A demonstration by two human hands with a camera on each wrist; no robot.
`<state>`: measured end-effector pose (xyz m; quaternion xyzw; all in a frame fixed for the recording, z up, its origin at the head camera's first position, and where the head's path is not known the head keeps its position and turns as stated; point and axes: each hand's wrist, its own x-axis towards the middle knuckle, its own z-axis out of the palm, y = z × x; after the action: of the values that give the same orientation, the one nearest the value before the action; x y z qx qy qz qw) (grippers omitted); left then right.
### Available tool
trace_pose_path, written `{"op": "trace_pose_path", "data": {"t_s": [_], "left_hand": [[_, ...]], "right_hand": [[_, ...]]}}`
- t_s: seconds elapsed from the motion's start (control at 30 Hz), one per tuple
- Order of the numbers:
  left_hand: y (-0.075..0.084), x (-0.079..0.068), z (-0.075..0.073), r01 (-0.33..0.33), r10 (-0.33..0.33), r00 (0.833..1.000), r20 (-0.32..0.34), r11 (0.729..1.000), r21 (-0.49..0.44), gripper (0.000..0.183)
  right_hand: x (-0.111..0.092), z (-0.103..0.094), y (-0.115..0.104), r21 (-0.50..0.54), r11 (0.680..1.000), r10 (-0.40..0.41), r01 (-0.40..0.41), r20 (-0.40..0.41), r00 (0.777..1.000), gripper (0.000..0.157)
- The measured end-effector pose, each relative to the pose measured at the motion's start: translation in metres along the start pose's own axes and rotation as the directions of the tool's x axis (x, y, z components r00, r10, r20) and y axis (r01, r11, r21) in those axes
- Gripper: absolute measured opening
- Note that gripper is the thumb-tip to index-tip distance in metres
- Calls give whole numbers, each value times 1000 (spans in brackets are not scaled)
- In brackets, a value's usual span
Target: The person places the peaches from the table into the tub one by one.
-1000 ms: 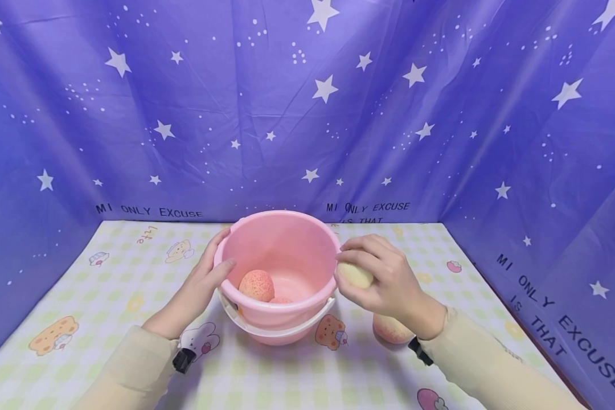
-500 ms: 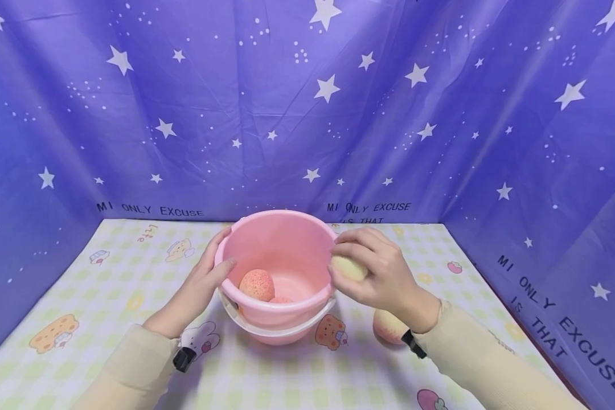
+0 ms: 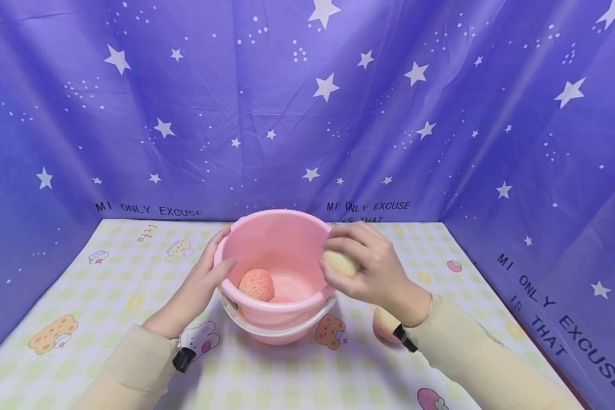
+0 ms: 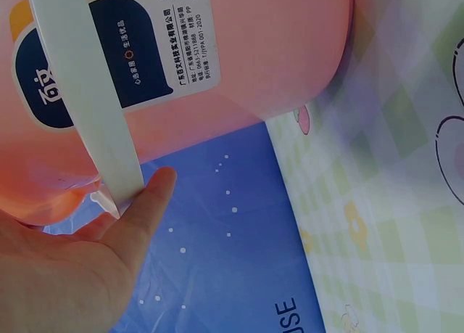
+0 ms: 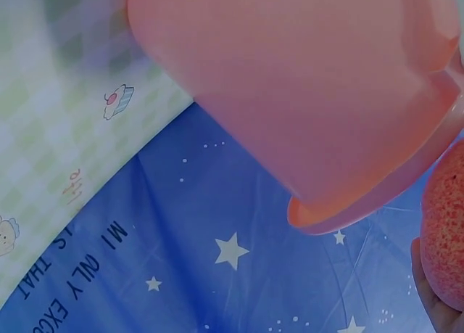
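A pink bucket (image 3: 279, 236) stands upright on the table, its white handle (image 3: 279, 330) hanging down at the front. My left hand (image 3: 202, 279) grips the bucket's left rim, thumb over the edge. Held in my right hand (image 3: 371, 262) is a peach (image 3: 341, 262), pale yellow on top; the right wrist view shows its red speckled side. That hand is right at the bucket's right rim. Inside lie a red speckled peach (image 3: 257, 286) and a second peach (image 3: 281, 299), mostly hidden by the front wall. Another peach (image 3: 386, 326) rests on the table, partly covered by the right wrist.
A checked cloth with cartoon prints covers the table (image 3: 266, 381). Purple curtains (image 3: 266, 114) with white stars enclose the back and both sides. A printed label (image 4: 130, 50) is stuck on the bucket's outer wall.
My right hand has moved left and slightly up with its peach, onto the bucket's right rim. The left hand and the bucket have stayed put.
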<state>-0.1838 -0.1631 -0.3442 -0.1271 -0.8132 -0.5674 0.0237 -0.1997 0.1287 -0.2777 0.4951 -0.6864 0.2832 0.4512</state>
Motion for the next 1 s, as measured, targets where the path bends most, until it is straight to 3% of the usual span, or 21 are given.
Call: {"op": "trace_pose_path", "data": {"t_s": [1.0], "left_hand": [[1,0,0,2,-2,1000,0,1000,-6,59]], "right_hand": [[6,14,6,-21,999,32,-32,33,999,15]]}}
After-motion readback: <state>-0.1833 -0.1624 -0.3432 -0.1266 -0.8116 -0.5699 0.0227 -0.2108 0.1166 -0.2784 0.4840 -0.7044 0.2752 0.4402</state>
